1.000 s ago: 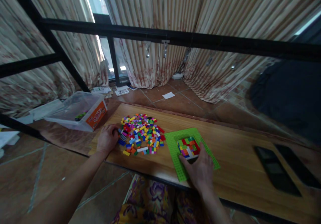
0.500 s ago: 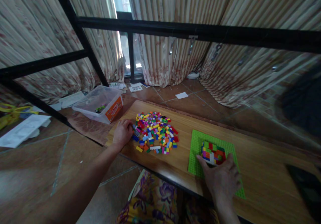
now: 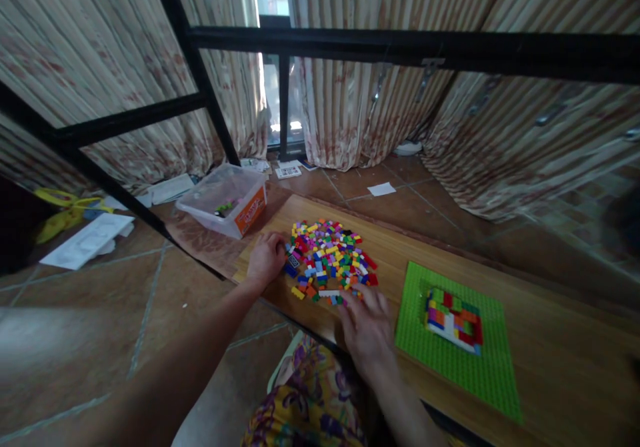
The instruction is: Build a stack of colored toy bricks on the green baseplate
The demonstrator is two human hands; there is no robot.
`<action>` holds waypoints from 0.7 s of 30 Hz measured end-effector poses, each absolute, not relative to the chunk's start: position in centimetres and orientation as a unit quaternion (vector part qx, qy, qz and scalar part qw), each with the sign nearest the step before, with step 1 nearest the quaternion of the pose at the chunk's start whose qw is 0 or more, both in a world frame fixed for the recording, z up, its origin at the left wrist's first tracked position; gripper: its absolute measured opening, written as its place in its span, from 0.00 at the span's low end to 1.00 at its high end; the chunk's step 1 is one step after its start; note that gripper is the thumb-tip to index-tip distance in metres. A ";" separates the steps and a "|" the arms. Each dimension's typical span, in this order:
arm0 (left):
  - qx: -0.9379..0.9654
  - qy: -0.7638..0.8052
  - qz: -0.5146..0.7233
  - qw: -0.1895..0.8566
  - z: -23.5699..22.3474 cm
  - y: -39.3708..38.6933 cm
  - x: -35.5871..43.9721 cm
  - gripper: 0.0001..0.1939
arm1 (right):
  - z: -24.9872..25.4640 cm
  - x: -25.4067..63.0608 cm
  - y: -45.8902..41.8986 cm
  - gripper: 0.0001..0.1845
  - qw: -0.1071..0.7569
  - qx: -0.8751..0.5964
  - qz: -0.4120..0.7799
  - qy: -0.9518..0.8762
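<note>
A heap of small coloured building bricks (image 3: 330, 250) lies on the wooden board. At its left edge rests my left hand (image 3: 267, 259), fingers curled in beside a few dark blue bricks; whatever they may hold is hidden. My right hand (image 3: 371, 330) reaches over the near right side of the heap, thumb and fingers apart, with no brick visible in it. Farther right, a green baseplate (image 3: 413, 340) carries a low, roughly square build of mixed bricks (image 3: 453, 320), with white along its front side. Neither hand touches the build.
A clear plastic bin (image 3: 210, 217) with an orange label and a few pieces inside stands beyond the left end of the wooden board (image 3: 560, 340). Black metal bars (image 3: 350, 45) cross ahead, before striped curtains (image 3: 340, 113). White packaging (image 3: 87, 240) lies on the tiled floor.
My right hand has left the build on the green baseplate and moved left to the brick heap. My left hand stays at the heap's left edge. The whole view has shifted.
</note>
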State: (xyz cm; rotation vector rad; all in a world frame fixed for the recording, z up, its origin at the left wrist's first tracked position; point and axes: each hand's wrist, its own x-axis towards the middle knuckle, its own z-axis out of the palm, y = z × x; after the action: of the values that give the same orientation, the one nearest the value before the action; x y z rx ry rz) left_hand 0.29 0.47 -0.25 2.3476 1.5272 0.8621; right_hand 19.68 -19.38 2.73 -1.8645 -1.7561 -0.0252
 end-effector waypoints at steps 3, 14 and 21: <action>0.798 0.515 0.295 0.105 -0.2 0.5 0.3 0.08 | 2.8 17.8 -17.5 0.12 0.268 -0.679 0.039 -0.682; 0.802 0.512 0.292 0.095 -0.3 0.8 0.1 0.09 | 3.2 16.7 -14.9 0.09 0.149 -0.758 0.060 -0.632; 0.802 0.514 0.290 0.091 -0.1 1.1 0.0 0.09 | 3.6 17.4 -13.9 0.09 0.155 -0.749 0.073 -0.640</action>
State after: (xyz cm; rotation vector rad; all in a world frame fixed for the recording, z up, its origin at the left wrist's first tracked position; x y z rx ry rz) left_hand -0.04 1.08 -0.10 2.3838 1.5271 0.8629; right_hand 17.42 -13.92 3.61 -2.1463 -1.8328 0.2096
